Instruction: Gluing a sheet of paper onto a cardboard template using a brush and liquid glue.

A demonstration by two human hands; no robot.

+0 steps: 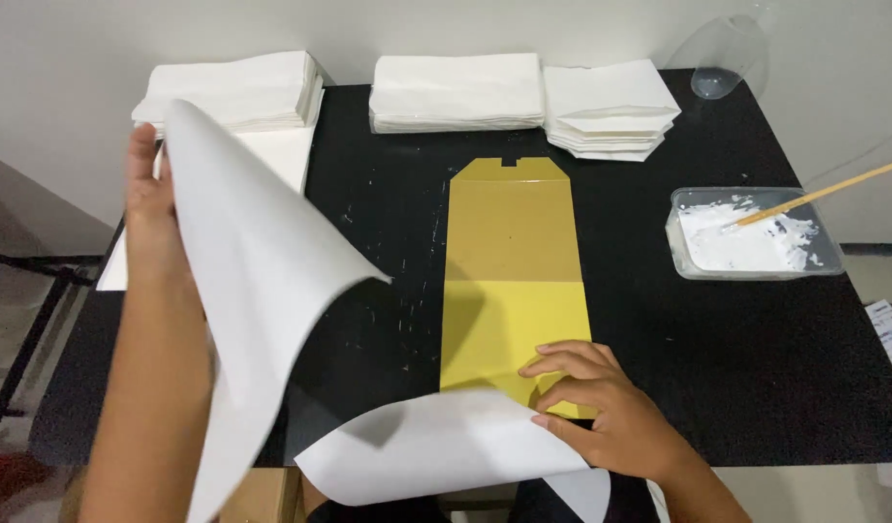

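A black table (756,368) seen from above, with a person's two bare arms reaching in from the bottom edge. At far left, the left hand (147,199) is raised with its fingers closed on the upper edge of a large white sheet (262,281), which curls up off the table and sweeps down to the right. Behind that hand sits a stack of white paper (237,89), with more flat sheets beneath it. In the middle lies a long yellow template (512,281) shaped like an opened envelope or bag, tapered at the far end. Behind it are a second white stack (455,92) and a pile of folded white pieces (610,121). The right hand (586,402) is spread, fingers bent, pressing the sheet's lower edge against the near end of the template; it grips nothing. At right stands a clear tray of white paste (751,237) with a stick (824,194) resting in it (a clear cup sits farther back). Judging by the layout, the sheet is only being laid over the template; folding and pasting seem not yet begun, while the folded pile suggests finished pieces.
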